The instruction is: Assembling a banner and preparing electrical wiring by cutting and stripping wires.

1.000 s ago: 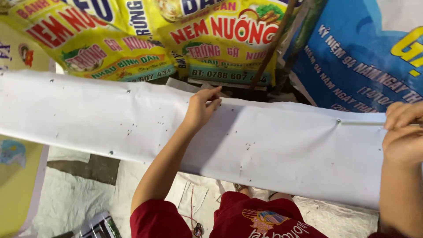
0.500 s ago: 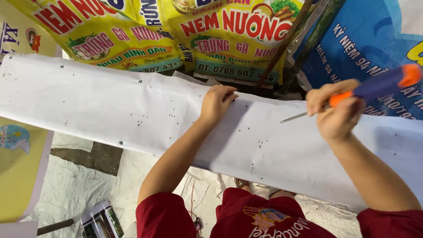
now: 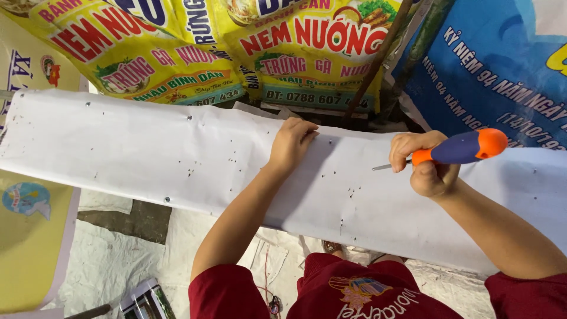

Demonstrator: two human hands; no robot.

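Note:
A long white sheet (image 3: 147, 153), speckled with small dark holes, stretches across the view from left to right. My left hand (image 3: 290, 143) rests palm down on its upper edge near the middle, fingers curled over the rim. To the right, my right hand (image 3: 426, 165) grips a screwdriver (image 3: 458, 149) with an orange and blue handle. Its thin metal shaft points left, just above the sheet. Both red sleeves show at the bottom.
Yellow printed banners (image 3: 177, 53) and a blue banner (image 3: 502, 65) lie beyond the sheet. A thin rod (image 3: 378, 59) leans between them. Below the sheet are white woven ground cloth (image 3: 118, 260), a yellow banner (image 3: 29, 236) at left and a small printed packet (image 3: 144, 301).
My right hand has come in from the right edge with the screwdriver and lowered it toward the sheet. The left hand has stayed on the sheet's upper edge.

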